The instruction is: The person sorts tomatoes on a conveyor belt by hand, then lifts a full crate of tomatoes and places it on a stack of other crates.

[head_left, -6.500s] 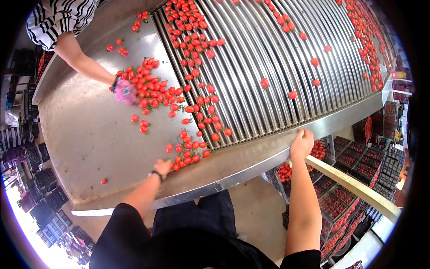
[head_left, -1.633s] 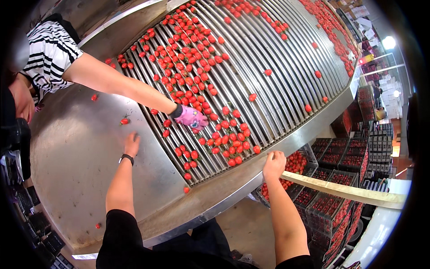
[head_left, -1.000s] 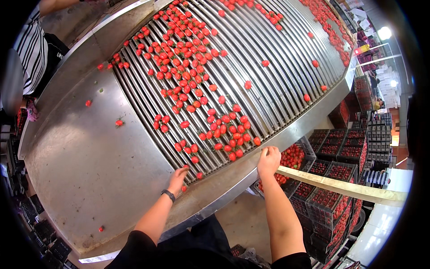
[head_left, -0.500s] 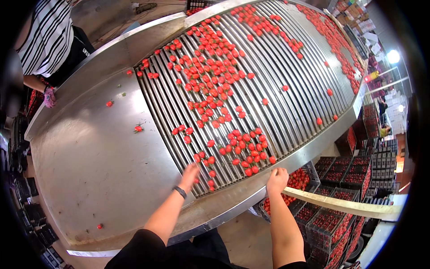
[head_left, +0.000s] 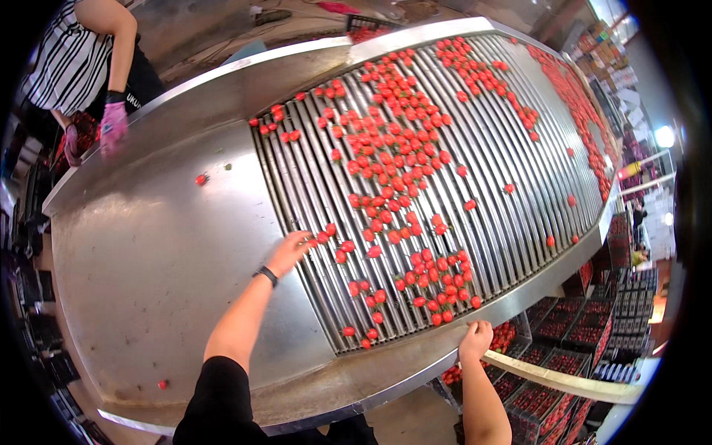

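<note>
Stacked dark crates fill the right side of a cluttered shed, beside a long metal table with a smooth sheet on the left and a bed of rollers on the right. Small red tomatoes lie mostly in a loose band along the left half of the rollers, from the far side to the near rim; a lone tomato sits far on the sheet.

The person's left hand reaches over the left edge of the rollers, fingers stretched forward at a few tomatoes; I cannot tell whether the thumb and fingers close on one. The right hand rests at the near rim, fingers curled together; whether they clamp the metal is hidden. Far left, a co-worker's pink glove hangs just inside the table's edge.

Each tomato should be very light, firm but thin-skinned, smooth enough to slip and quick to roll. Hard pinching would likely bruise or split it. Soft finger pads around its plump middle would suit one; a loosely cupped palm, several.
</note>
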Demonstrator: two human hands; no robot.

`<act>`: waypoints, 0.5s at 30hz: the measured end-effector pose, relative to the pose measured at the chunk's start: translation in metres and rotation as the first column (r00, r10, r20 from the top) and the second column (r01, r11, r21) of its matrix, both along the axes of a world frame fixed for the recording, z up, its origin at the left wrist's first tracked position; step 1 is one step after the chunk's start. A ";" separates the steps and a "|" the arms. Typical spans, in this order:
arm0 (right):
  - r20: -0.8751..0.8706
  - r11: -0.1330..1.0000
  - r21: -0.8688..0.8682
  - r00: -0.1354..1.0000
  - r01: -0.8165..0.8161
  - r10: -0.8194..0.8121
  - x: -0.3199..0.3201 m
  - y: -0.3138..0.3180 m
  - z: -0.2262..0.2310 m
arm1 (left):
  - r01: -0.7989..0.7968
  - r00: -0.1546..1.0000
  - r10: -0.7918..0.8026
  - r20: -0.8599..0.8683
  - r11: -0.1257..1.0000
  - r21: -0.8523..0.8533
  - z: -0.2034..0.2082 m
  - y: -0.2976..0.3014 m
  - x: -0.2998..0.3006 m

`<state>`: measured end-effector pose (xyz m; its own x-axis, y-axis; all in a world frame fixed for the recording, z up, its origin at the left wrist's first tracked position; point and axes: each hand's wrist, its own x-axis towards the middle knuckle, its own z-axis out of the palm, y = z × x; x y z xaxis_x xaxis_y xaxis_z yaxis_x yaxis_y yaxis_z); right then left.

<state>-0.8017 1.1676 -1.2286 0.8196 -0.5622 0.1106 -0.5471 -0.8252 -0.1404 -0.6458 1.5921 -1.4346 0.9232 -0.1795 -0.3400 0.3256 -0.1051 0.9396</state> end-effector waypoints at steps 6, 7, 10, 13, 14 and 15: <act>-0.018 0.999 0.031 0.999 -0.033 0.034 -0.007 0.003 -0.006 | -0.134 0.989 0.146 -0.037 0.965 0.224 0.015 0.031 -0.104; -0.030 0.999 0.022 0.999 -0.039 0.040 -0.007 0.004 -0.007 | -0.184 0.978 0.202 -0.049 0.951 0.248 0.014 0.050 -0.127; -0.052 0.998 0.016 0.997 -0.054 0.055 -0.005 0.009 -0.010 | -0.351 0.911 0.400 -0.100 0.880 0.320 0.023 0.109 -0.204; 0.033 0.993 -0.020 0.993 -0.114 0.115 -0.003 0.018 -0.018 | -0.480 0.823 0.562 -0.088 0.769 0.423 0.059 0.161 -0.285; 0.070 0.990 -0.003 0.988 -0.140 0.140 -0.004 0.010 -0.024 | -0.509 0.799 0.598 -0.062 0.728 0.459 0.075 0.175 -0.312; 0.156 0.982 0.011 0.971 -0.187 0.183 -0.008 0.003 -0.029 | -0.542 0.771 0.636 -0.025 0.677 0.498 0.091 0.188 -0.341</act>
